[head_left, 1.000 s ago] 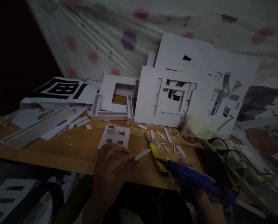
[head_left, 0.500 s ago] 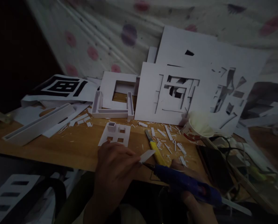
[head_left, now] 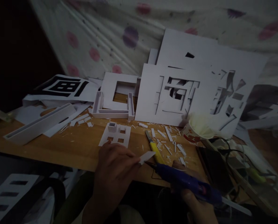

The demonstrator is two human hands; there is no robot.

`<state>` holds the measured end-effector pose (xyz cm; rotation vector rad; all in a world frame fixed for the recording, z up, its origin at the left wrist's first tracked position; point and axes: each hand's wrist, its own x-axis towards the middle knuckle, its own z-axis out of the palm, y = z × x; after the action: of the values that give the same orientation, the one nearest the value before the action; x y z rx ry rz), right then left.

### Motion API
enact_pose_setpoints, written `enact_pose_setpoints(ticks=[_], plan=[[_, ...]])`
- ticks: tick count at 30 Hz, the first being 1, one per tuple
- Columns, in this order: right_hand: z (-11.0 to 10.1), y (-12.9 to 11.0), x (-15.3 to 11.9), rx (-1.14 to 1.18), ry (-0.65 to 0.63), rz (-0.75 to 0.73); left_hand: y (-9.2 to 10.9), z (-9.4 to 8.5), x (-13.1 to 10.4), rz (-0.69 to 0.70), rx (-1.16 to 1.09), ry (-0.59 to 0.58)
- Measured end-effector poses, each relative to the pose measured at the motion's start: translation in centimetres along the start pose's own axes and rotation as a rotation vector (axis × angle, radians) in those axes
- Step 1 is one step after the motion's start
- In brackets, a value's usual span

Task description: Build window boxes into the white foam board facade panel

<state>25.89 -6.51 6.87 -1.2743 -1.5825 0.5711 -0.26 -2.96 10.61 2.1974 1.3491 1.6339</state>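
Sheet (head_left: 67, 87) reads 画; left hand (head_left: 115, 169) pinching strip (head_left: 147, 156), right hand (head_left: 196, 200) gripping glue gun (head_left: 185, 178).

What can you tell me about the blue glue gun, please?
The glue gun is blue, apparently plastic, with a dark, pointed nozzle and a pale stick protruding from its back. The right hand grips it by the table, nozzle aimed at the white piece in the left hand; whether they touch is unclear.
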Motion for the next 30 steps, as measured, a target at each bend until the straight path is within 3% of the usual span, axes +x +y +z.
enact_pose_setpoints(ticks=[12,30], plan=[[-0.4,0.6,0.2,-0.014,-0.012,0.032,-0.1,-0.4,-0.3,-0.022,0.029,-0.012],[-0.3,-0.6,0.9,0.026,0.088,0.272,0.0,-0.9,-0.1,-0.031,0.015,0.045]])
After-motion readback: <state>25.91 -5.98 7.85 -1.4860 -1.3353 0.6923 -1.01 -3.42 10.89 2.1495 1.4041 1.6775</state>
